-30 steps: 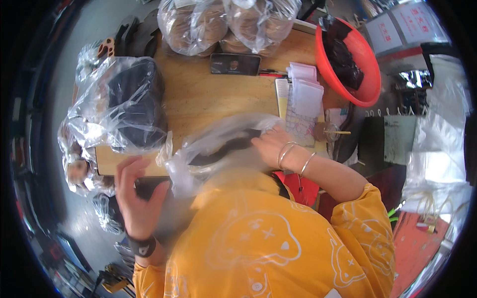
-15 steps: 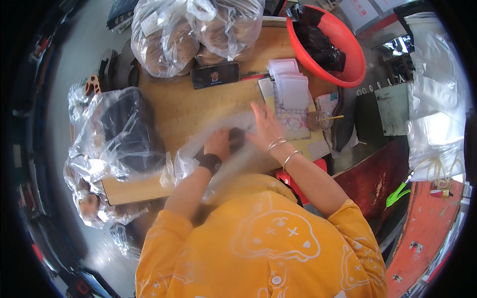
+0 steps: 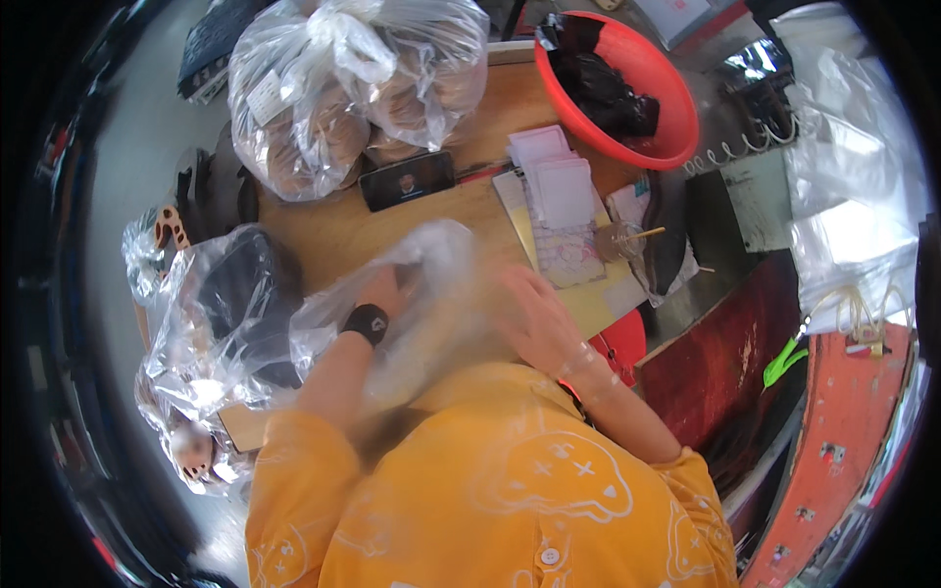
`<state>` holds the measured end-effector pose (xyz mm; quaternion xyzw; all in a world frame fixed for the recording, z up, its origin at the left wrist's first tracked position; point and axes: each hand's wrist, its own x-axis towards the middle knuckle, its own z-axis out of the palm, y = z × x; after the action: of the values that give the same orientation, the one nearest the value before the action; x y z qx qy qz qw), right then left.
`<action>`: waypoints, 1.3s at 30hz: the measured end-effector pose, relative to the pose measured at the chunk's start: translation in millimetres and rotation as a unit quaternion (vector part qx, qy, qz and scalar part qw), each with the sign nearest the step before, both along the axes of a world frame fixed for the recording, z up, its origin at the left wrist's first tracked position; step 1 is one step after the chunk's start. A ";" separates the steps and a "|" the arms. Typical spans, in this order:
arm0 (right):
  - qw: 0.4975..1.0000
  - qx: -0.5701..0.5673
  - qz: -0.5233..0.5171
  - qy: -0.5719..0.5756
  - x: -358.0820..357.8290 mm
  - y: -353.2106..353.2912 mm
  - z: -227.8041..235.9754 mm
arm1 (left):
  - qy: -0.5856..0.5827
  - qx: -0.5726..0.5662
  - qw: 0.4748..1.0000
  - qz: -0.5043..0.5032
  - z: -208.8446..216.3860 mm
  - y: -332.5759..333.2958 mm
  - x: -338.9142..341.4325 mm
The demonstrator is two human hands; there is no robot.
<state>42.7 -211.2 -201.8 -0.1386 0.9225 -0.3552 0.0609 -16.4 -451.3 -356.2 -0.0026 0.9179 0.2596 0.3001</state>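
A clear plastic bag stands puffed open over the table in front of me. My left hand, with a black band on its wrist, reaches into or behind the film, and its fingers are hidden. Something dark shows through the plastic beside that hand, too blurred to name. To the right of the bag is my right hand, wearing bracelets. Motion smears its fingers, so I cannot tell whether they touch the plastic.
Stuffed clear bags stand at the back left beside a phone. A plastic-wrapped dark bundle lies left. Papers, a drink cup and a red basin are right. Plastic sheets hang at far right.
My hands have moved apart, the left one leftward, the right one a little down. The bag has opened wider. The dark thing between my hands no longer shows plainly. The whole view has shifted slightly.
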 end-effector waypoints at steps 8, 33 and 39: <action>0.990 -0.029 -0.127 -0.057 103.4 86.1 45.9 | 0.051 0.328 0.943 0.006 10.0 -70.6 57.8; 0.797 0.273 -0.505 -0.188 371.3 424.2 60.8 | 0.311 0.224 0.806 -0.451 155.7 509.3 280.5; 0.849 0.175 -0.458 -0.197 359.2 425.7 74.0 | 0.162 0.381 0.841 -0.347 154.0 532.3 312.4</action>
<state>402.0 214.5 -127.9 0.3856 0.8967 -0.1956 0.0955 296.0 81.0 -202.2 0.4731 0.7227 0.4645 0.1951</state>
